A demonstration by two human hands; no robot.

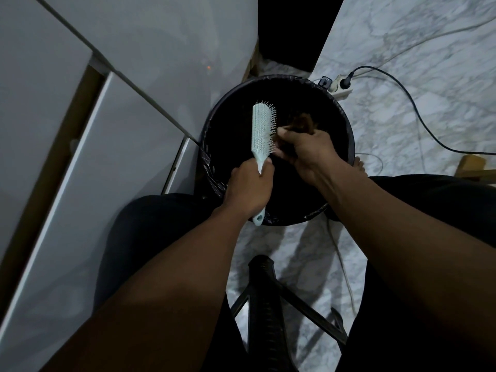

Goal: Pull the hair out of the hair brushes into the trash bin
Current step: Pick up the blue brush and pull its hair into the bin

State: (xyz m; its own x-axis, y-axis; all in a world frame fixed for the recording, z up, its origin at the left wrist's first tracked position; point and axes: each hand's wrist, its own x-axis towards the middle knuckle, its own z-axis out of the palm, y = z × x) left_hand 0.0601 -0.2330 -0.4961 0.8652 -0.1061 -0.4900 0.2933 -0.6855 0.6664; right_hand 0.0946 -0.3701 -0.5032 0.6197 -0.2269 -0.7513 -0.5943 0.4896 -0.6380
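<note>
Your left hand (248,187) grips the brush (264,130) over the bin (346,124), your right hand (306,150) clutches a hair clump (302,120) mostly pulled free, still undropped; other brushes unseen.

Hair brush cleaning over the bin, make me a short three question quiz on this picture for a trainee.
1. True or false: the left hand grips the hair brush by its handle.
2. What does the right hand pinch?
A. a power plug
B. a clump of hair
C. the bin liner
3. Fill in: the brush is held above the open ____.

Key:
1. True.
2. B, the clump of hair, beside the bristles.
3. Trash bin, lined with a black bag.
</note>
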